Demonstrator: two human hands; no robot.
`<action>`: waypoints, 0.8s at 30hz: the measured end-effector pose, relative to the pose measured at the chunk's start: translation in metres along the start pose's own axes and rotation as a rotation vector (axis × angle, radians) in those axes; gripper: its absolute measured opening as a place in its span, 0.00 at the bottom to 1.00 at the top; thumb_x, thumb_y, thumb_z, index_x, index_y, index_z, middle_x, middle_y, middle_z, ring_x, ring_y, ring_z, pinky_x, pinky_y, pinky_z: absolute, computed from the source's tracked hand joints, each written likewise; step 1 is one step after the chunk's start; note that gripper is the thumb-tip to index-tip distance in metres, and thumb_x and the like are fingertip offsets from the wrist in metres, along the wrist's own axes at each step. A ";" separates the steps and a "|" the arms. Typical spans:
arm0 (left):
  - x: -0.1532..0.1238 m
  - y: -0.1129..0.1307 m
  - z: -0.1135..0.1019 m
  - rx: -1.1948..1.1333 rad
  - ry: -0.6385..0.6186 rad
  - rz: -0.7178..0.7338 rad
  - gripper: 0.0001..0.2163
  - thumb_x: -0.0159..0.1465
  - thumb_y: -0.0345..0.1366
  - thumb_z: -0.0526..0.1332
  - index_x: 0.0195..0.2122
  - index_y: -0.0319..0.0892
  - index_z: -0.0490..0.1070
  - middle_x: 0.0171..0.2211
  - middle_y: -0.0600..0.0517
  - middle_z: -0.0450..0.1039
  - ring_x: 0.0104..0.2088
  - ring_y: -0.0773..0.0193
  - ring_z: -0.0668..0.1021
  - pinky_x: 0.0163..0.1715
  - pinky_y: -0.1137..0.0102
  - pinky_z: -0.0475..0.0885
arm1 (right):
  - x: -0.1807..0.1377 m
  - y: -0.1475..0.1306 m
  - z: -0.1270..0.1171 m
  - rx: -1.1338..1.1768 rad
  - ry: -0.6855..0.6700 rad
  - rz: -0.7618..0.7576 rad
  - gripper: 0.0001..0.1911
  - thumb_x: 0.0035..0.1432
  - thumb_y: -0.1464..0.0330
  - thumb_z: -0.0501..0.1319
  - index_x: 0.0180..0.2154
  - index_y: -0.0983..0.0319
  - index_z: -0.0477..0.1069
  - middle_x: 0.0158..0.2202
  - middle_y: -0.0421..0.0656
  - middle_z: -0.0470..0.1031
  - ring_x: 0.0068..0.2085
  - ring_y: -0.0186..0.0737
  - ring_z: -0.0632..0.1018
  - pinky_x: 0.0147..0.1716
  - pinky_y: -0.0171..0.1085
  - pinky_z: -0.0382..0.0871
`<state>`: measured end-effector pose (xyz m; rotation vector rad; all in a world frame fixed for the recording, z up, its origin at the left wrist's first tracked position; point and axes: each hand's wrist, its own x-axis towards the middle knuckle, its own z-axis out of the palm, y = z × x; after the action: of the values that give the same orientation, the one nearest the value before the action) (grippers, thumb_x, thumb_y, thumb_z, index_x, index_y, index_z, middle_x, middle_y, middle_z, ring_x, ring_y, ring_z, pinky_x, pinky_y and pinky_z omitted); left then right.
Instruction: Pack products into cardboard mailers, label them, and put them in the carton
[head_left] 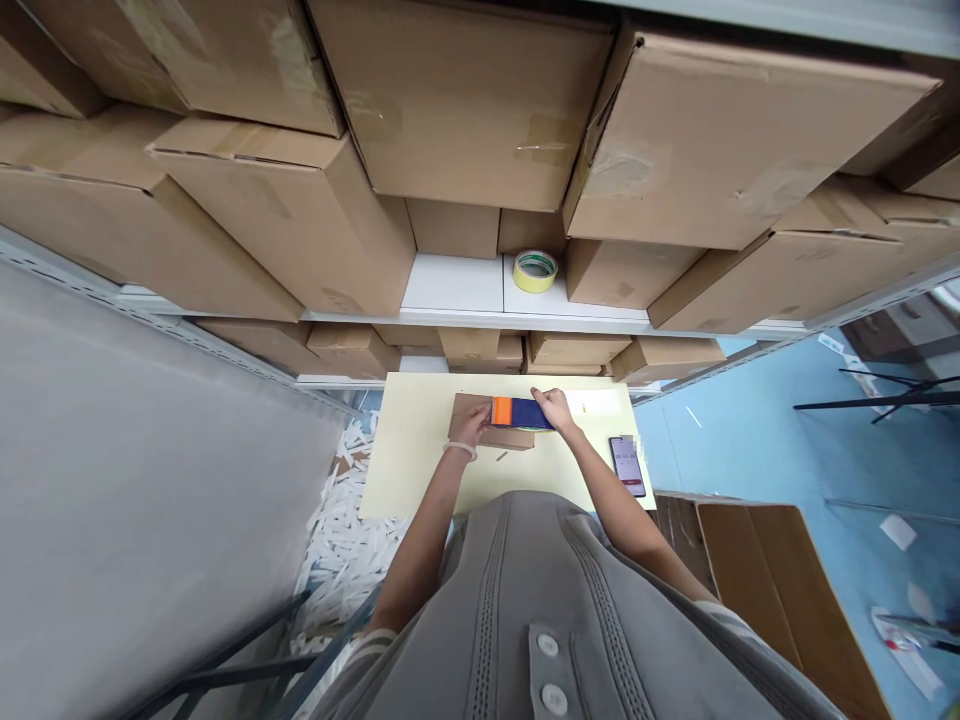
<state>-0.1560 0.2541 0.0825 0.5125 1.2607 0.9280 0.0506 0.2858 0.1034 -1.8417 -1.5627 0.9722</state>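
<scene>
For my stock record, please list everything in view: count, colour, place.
flat item: 1, blue-orange, held
cardboard: 1, brown, table
phone: 1, dark, table right
table: 1, cream, centre
tape roll: 1, yellow, shelf
boxes: many, brown, shelves
shelves: several, white, ahead
paper strips: many, white, left
carton: 1, brown, right
floor: 1, blue, right
wall: 1, grey, left
metal bars: several, dark, left, right
bracelet: 1, pale, left wrist
garment: 1, grey, worn
left fingers: 1 hand, orange end
right fingers: 1 hand, blue end

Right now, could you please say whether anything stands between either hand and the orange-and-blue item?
Nothing visible does: the right hand holds the item by its blue end; the left hand is at its orange end.
</scene>
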 end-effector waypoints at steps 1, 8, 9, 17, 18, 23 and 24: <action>0.001 0.001 -0.002 0.000 0.007 0.009 0.14 0.52 0.46 0.69 0.32 0.40 0.75 0.31 0.48 0.78 0.39 0.59 0.79 0.41 0.66 0.73 | 0.000 -0.002 0.000 -0.020 0.004 0.000 0.28 0.52 0.47 0.50 0.14 0.57 0.42 0.15 0.34 0.42 0.20 0.30 0.50 0.21 0.34 0.47; 0.009 0.000 -0.005 0.036 0.041 0.024 0.11 0.51 0.42 0.70 0.28 0.40 0.73 0.26 0.51 0.76 0.33 0.61 0.79 0.38 0.65 0.73 | 0.000 -0.010 0.002 -0.093 -0.003 -0.017 0.28 0.54 0.50 0.50 0.13 0.57 0.43 0.15 0.34 0.43 0.20 0.31 0.51 0.22 0.34 0.49; 0.010 -0.001 -0.005 0.040 0.042 0.020 0.11 0.51 0.42 0.69 0.28 0.40 0.73 0.26 0.51 0.76 0.33 0.61 0.79 0.38 0.65 0.74 | 0.000 -0.010 0.002 -0.099 -0.003 -0.019 0.28 0.54 0.51 0.50 0.13 0.57 0.43 0.15 0.34 0.43 0.20 0.31 0.51 0.22 0.34 0.49; 0.013 -0.007 -0.011 0.035 0.044 -0.013 0.07 0.49 0.31 0.68 0.25 0.42 0.70 0.22 0.54 0.73 0.29 0.63 0.77 0.34 0.67 0.73 | -0.002 -0.015 0.002 -0.188 -0.017 -0.020 0.28 0.58 0.52 0.49 0.12 0.57 0.46 0.13 0.35 0.47 0.19 0.31 0.55 0.23 0.34 0.51; 0.014 -0.006 -0.011 0.032 0.045 -0.012 0.07 0.48 0.29 0.68 0.24 0.42 0.69 0.22 0.54 0.72 0.29 0.64 0.77 0.34 0.67 0.72 | -0.003 -0.016 0.001 -0.216 -0.022 -0.018 0.28 0.59 0.52 0.48 0.12 0.57 0.47 0.13 0.36 0.50 0.19 0.32 0.56 0.23 0.34 0.51; 0.022 0.006 -0.014 0.011 0.036 -0.012 0.10 0.44 0.27 0.69 0.22 0.41 0.67 0.23 0.54 0.72 0.30 0.63 0.77 0.36 0.66 0.73 | -0.005 -0.021 0.001 -0.406 -0.027 -0.020 0.29 0.63 0.55 0.47 0.12 0.58 0.57 0.15 0.43 0.66 0.23 0.38 0.69 0.27 0.35 0.55; 0.024 0.010 -0.017 0.006 0.037 -0.010 0.10 0.43 0.28 0.70 0.22 0.40 0.67 0.23 0.54 0.72 0.31 0.63 0.77 0.37 0.65 0.73 | -0.005 -0.023 0.002 -0.439 -0.029 -0.021 0.30 0.63 0.55 0.47 0.12 0.58 0.60 0.17 0.45 0.69 0.25 0.40 0.72 0.28 0.35 0.56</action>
<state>-0.1748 0.2765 0.0719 0.4950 1.2985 0.9289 0.0350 0.2848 0.1209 -2.0976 -1.9257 0.6851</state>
